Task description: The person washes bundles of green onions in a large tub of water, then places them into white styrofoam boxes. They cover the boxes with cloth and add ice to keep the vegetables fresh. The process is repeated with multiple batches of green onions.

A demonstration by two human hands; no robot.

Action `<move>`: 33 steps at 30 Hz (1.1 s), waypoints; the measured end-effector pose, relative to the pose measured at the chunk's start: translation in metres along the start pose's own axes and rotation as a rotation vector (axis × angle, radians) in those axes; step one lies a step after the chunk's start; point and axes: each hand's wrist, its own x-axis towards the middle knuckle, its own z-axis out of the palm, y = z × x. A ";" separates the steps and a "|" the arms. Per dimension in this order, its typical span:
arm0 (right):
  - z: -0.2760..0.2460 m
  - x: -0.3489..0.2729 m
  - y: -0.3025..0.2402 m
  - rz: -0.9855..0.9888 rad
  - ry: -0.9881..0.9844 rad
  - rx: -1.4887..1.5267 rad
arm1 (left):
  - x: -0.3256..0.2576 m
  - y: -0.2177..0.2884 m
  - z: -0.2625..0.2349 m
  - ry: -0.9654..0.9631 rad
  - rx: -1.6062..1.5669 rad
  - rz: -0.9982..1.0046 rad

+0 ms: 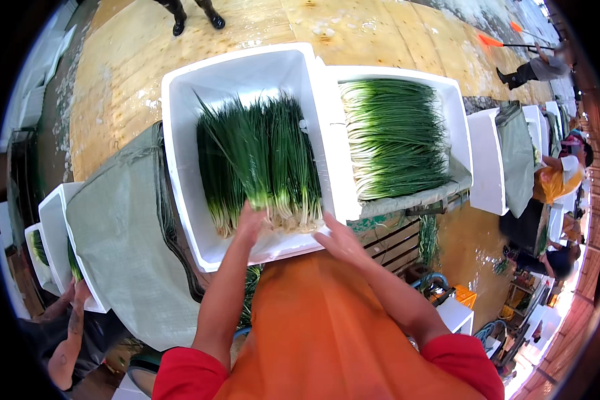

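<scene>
Green onions lie inside a white foam box, root ends nearest the person; 1 bunch slants over the rest. Left hand at that bunch's root ends; whether its fingers grasp it cannot be told. Right hand near the rim, fingers spread, released. Risk: a lopsided push could skew the layer; hard pressure could bruise leaves.

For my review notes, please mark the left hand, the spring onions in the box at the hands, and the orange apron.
Left hand [249,224]: head view, middle of the hand.
Spring onions [273,148]: head view, green leaves.
Orange apron [317,327]: head view, its front.
</scene>
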 end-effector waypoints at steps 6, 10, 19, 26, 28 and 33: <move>0.080 0.150 0.047 0.440 0.114 -0.204 | 0.061 -0.061 0.010 -0.006 -0.018 -0.324; 0.078 0.165 0.067 0.256 0.204 0.244 | 0.070 -0.057 0.013 -0.122 0.108 -0.313; 0.047 0.105 0.009 0.306 -0.222 1.174 | 0.029 -0.026 -0.021 -0.361 -0.320 -0.364; 0.056 0.124 0.023 0.674 -0.119 1.284 | 0.029 -0.042 -0.022 -0.406 -0.569 -0.391; 0.059 0.123 0.025 0.520 -0.138 1.054 | 0.035 -0.044 -0.020 -0.455 -0.534 -0.457; 0.057 0.087 0.008 -0.043 0.467 -0.430 | 0.050 -0.050 -0.025 -0.428 -0.280 -0.497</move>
